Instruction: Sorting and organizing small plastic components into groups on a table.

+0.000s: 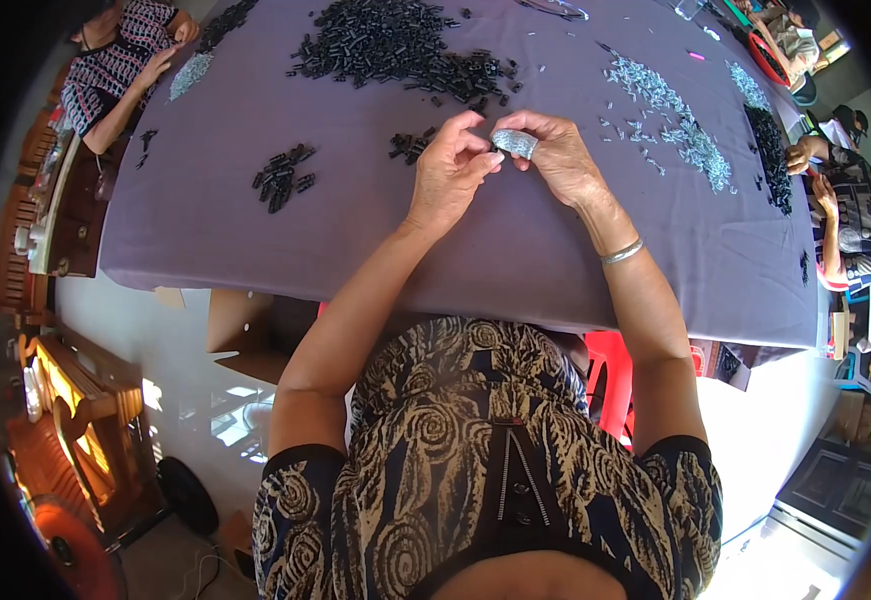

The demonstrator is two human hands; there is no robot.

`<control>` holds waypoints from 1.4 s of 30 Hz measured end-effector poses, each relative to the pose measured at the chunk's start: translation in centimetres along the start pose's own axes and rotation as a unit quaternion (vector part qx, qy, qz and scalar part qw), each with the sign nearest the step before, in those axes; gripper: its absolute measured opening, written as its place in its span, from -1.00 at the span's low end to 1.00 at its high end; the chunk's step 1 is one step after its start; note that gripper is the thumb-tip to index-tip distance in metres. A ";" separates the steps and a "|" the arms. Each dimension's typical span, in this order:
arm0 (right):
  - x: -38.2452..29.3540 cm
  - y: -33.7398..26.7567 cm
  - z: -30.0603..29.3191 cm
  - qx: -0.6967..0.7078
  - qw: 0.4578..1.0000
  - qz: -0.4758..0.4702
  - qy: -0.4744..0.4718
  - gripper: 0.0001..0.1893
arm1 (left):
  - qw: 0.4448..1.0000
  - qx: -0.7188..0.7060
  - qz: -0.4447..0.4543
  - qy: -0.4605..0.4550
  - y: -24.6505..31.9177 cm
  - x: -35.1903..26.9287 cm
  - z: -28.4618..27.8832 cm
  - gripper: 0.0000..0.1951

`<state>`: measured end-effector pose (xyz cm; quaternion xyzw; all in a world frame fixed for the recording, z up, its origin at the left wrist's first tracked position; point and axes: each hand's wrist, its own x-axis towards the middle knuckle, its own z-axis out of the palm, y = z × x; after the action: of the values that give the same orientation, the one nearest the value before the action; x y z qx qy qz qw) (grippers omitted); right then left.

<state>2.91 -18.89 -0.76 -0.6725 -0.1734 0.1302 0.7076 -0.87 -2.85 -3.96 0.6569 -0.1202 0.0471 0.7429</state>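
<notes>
Both of my hands meet above the cloth-covered table point(510, 255). My left hand point(454, 169) pinches a small black part point(497, 148) between thumb and fingers. Against the same part press the fingers of my right hand point(548, 154), whose thumb wears a pale wrapped cover point(515, 142). Just left of my left hand lies a small group of black pieces point(408, 145). Another small pile of black pieces point(282, 178) is farther left. A large heap of black cylindrical pieces point(383, 45) spreads beyond my hands. Small clear or silvery pieces point(694, 142) are scattered to the right.
A person point(116, 67) sits at the far left beside more pieces. Other people work along the right edge, near a row of black pieces point(769, 161) and a red basin point(768, 58). A pink stick point(696, 56) lies at the back right. Below the table is an opened cardboard box point(244, 322).
</notes>
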 end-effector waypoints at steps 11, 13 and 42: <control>-1.3 -1.6 1.1 -0.150 0.985 -0.084 0.031 -0.94 | 1.000 0.011 0.018 0.003 0.6 -0.2 0.3 -0.55; -1.7 -1.4 1.2 -0.148 0.983 -0.107 0.027 -0.93 | 1.000 0.007 0.021 0.010 0.3 -0.5 0.4 -0.55; -1.3 0.3 1.7 -0.196 0.961 -0.173 0.086 -0.87 | 0.985 0.077 0.120 0.100 -0.6 -0.8 0.5 -0.77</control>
<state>1.00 -17.91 -1.05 -0.7667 -0.2476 -0.0887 0.5857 -1.54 -3.40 -4.70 0.6847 -0.1196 0.2106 0.6874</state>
